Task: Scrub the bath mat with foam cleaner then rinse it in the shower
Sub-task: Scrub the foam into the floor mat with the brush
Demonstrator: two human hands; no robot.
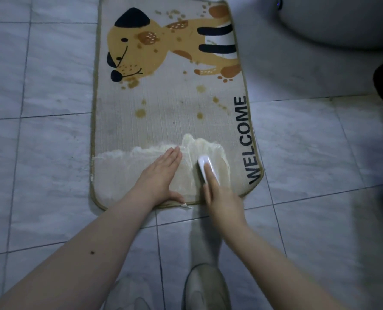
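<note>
Grey marble floor tiles carry the mat, which lies flat with its long axis running straight away from the person. Its near end is under both hands, and its dog picture and brown stains lie well beyond the fingertips.

Foam covers only that near strip, heaped just ahead of the fingers. The left hand lies flat on the mat, fingers straight and together, thumb along the near edge, pressing it down. Just to its right, the right hand is curled round a white brush, forefinger laid along its back, bristles down in the foam. Both forearms reach forward and converge on the mat's near end.

Scrubbing looks to be in its early part: the stains all lie forward of the brush, so the strokes must work away along the long axis. The brush hand is the nearer to the right-side spots beside the "WELCOME" lettering.
</note>
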